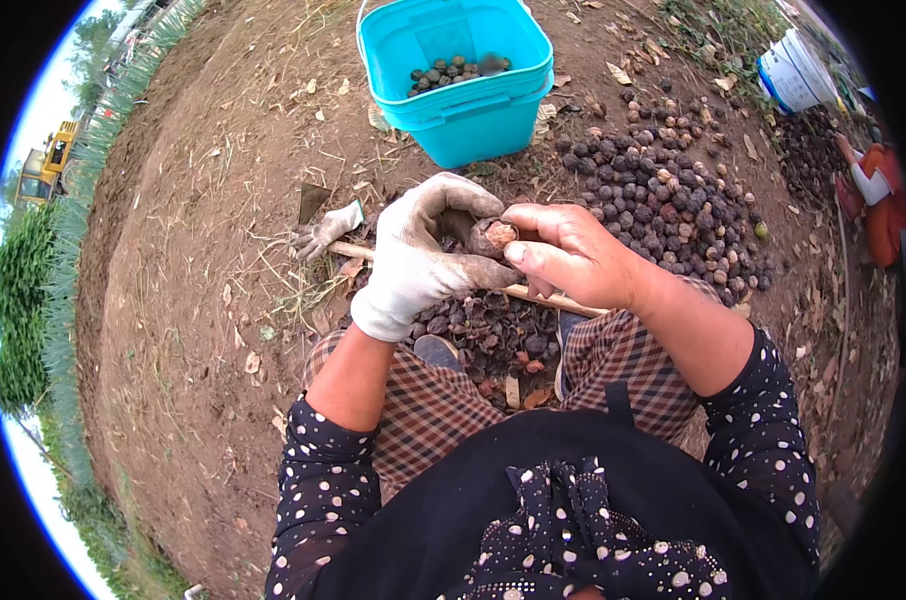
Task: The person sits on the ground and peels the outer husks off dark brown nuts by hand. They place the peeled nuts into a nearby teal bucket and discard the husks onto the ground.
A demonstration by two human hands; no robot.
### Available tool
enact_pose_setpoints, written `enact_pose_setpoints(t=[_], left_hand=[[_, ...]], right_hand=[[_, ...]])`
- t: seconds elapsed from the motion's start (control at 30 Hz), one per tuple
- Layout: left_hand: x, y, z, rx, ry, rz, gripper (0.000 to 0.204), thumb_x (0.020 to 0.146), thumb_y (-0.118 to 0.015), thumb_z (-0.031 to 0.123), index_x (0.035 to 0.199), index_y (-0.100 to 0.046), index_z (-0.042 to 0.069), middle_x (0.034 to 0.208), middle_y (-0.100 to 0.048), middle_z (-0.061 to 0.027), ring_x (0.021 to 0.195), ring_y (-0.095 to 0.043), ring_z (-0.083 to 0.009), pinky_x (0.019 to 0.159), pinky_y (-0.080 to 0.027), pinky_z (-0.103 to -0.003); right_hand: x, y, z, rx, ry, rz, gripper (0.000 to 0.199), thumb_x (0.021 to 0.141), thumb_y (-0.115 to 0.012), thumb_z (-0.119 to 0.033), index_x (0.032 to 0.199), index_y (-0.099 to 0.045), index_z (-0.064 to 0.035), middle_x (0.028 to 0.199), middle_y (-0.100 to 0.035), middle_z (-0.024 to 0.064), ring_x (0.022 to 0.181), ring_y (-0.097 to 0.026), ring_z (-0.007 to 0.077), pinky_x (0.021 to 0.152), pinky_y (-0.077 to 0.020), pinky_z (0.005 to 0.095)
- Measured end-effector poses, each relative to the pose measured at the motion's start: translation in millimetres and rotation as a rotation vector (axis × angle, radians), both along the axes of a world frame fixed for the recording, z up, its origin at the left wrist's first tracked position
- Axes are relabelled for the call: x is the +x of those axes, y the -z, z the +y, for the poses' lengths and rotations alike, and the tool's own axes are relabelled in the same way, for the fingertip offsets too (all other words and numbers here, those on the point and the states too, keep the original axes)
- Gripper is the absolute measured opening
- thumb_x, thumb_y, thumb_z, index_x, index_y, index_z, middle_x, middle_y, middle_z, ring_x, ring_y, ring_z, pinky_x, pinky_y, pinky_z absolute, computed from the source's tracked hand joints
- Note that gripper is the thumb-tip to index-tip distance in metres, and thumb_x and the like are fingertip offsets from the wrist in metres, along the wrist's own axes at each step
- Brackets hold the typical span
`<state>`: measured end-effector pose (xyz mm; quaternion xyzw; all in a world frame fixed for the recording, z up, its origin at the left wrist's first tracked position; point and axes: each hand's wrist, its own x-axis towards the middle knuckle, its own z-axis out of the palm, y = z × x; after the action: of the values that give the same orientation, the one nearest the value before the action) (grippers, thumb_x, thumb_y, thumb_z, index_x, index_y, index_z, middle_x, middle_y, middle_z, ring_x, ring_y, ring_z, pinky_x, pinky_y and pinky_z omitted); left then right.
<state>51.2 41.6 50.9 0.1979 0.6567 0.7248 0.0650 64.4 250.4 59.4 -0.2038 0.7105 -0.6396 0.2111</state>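
My left hand (422, 254), in a soiled white glove, grips a walnut (494, 237) between its thumb and fingers. The nut's dark, ragged husk is partly off, and pale tan shell shows on the side toward my right hand. My right hand (570, 254) is ungloved; its thumb and forefinger pinch the nut's right side. Below them, between my shoes, lies a heap of dark husk scraps (483, 335). A wooden handle (553, 299) runs across the ground under my hands. Beyond stands a turquoise bucket (481, 128) with several walnuts (451, 74) inside.
A large pile of dark-husked walnuts (663, 195) spreads to the right. An empty-looking glove (330, 232) lies left of my hands. At far right are a white bucket (796, 73) and another person (877, 195) in orange. A yellow vehicle (48, 163) stands far left.
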Motion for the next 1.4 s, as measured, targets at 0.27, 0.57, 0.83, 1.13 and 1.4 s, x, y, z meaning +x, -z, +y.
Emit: enact_pose_setpoints(t=[0.27,0.57,0.83,1.13,1.4], left_hand=[[-2,6,-5,-0.362,0.101,0.341,0.051,0.052,-0.098,0.009,0.094,-0.071,-0.001,0.103,-0.068,-0.0106,0.088,-0.065,-0.0140,0.073,-0.055,-0.029],[2,-9,-9,0.138,0.029,-0.247,0.050,0.065,-0.093,0.006,0.104,-0.064,-0.004,0.108,-0.067,-0.0122,0.096,-0.067,-0.0186,0.084,-0.057,-0.032],[-2,-5,-13,-0.108,0.118,-0.006,0.046,0.068,-0.088,0.002,0.110,-0.070,-0.005,0.111,-0.067,-0.0109,0.092,-0.067,-0.0146,0.082,-0.056,-0.027],[3,3,-3,-0.053,0.099,-0.127,0.042,0.074,-0.086,0.003,0.111,-0.068,-0.005,0.110,-0.068,-0.0113,0.091,-0.068,-0.0145,0.077,-0.058,-0.026],[-1,-9,-5,0.191,0.036,-0.275,0.041,0.086,-0.081,0.016,0.119,-0.065,-0.003,0.111,-0.070,-0.0108,0.099,-0.068,-0.0157,0.086,-0.057,-0.029]], right_hand=[[0,14,-4,-0.071,-0.062,-0.315,0.025,0.088,-0.048,-0.011,0.102,-0.061,0.0044,0.072,-0.059,0.0055,0.056,-0.059,0.0124,0.056,-0.0544,0.0322],[2,9,-4,-0.250,-0.059,-0.261,0.020,0.092,-0.047,-0.012,0.096,-0.063,-0.0010,0.072,-0.057,0.0008,0.053,-0.054,0.0073,0.053,-0.0500,0.0253],[1,6,-6,0.163,0.052,0.450,0.017,0.088,-0.053,-0.013,0.082,-0.056,0.0021,0.075,-0.060,0.0218,0.071,-0.063,0.0369,0.067,-0.0490,0.0437],[4,25,-13,0.156,0.204,0.405,0.013,0.084,-0.050,-0.008,0.084,-0.060,0.0017,0.073,-0.062,0.0231,0.069,-0.064,0.0359,0.065,-0.0503,0.0429],[2,-4,-6,0.039,0.135,0.299,0.016,0.091,-0.057,-0.013,0.083,-0.059,0.0010,0.075,-0.061,0.0149,0.066,-0.060,0.0204,0.062,-0.0481,0.0372]])
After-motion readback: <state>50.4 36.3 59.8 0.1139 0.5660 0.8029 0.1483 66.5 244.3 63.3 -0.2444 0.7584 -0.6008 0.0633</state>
